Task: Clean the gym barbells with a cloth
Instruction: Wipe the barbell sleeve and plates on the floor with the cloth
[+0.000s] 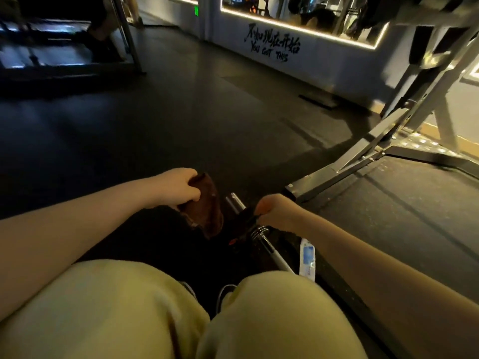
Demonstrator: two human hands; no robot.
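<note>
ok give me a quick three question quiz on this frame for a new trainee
1. True or false: the left hand grips the brown cloth.
2. Which hand is curled at the barbell? A left, B right, C both.
3. Fill in: the white container lies on the ___, beside the right forearm.

Key: 1 true. 2 B, the right hand. 3 floor.
</note>
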